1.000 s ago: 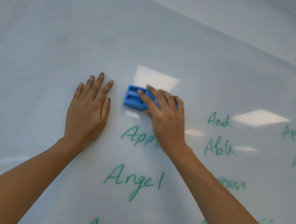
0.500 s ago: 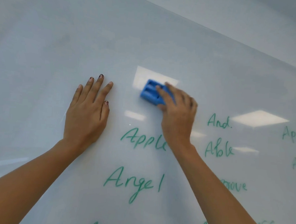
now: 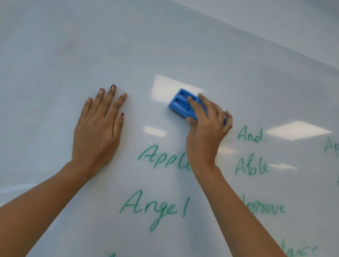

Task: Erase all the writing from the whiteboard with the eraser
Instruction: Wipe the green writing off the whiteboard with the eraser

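The blue eraser lies flat against the whiteboard, in the bare area above the green word "Apple" and to the left of "And.". Its ribbed back faces the camera, and its upper left end overlaps a bright rectangular reflection of a ceiling light. The right hand grips it from the lower right: the fingers are curled over the top of the eraser and the thumb is pressed to its lower edge, so the fingers are clamped on the eraser. The far side of this hand is blurred.

The left hand rests palm-down on the board, well to the left of the eraser and apart from it. Its fingers are straight and slightly spread, holding nothing (some nails carry chipped dark polish).

Below "Apple" stands "Angel". To the right of the right forearm are "Able" and a word ending in "ove", partly hidden by the arm. More green writing runs off the right and bottom edges, too cut off to read. The upper and left parts of the board carry no writing. A pale wall shows beyond the board's top edge.
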